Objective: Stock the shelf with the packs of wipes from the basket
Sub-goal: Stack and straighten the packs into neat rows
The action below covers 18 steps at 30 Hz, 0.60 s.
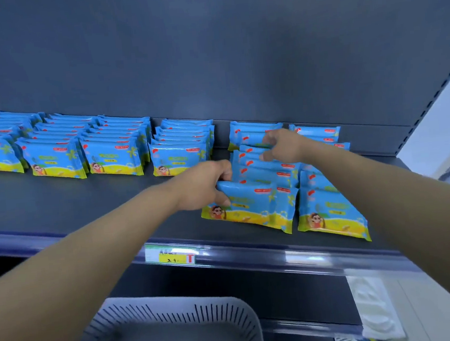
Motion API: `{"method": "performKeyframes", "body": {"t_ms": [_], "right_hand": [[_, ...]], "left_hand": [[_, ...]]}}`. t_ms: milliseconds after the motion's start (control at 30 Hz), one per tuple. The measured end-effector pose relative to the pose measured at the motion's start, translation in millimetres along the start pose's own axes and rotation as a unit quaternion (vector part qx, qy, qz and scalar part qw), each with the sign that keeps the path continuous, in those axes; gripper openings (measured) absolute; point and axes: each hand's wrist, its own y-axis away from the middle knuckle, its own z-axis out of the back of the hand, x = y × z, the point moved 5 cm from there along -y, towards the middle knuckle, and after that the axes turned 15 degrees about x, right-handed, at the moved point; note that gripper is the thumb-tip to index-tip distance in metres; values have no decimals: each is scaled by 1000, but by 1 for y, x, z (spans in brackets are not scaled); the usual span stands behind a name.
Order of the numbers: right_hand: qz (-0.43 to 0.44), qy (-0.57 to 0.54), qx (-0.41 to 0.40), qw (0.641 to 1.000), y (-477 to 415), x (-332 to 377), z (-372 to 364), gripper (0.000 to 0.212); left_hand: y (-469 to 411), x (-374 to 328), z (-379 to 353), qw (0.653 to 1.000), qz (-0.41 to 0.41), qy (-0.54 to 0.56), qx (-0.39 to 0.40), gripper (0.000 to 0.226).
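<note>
Blue and yellow packs of wipes stand in rows on the dark shelf. My left hand grips the top left corner of the front pack in the row right of centre, near the shelf's front edge. My right hand reaches further back and pinches the top of a pack in the same row. Another row stands just to the right. The grey slotted basket sits below the shelf, its inside dark with no pack showing.
Several full rows of packs fill the shelf's left and middle. A price tag is clipped to the front rail. The shelf's back panel rises behind. White packaging lies at the lower right.
</note>
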Motion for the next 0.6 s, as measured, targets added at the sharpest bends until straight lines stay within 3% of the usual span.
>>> {"method": "performKeyframes", "body": {"t_ms": [100, 233, 400, 600], "right_hand": [[-9, 33, 66, 997, -3, -22, -3, 71], [-6, 45, 126, 991, -9, -38, -6, 90], [-20, 120, 166, 979, -26, -33, 1, 105], [-47, 158, 233, 958, -37, -28, 3, 93]], "left_hand": [[-22, -9, -23, 1000, 7, -8, -20, 36], [-41, -21, -37, 993, 36, -113, -21, 40], [-56, -24, -43, 977, 76, -198, 14, 83], [-66, -21, -31, 964, 71, -257, -22, 79]]}}
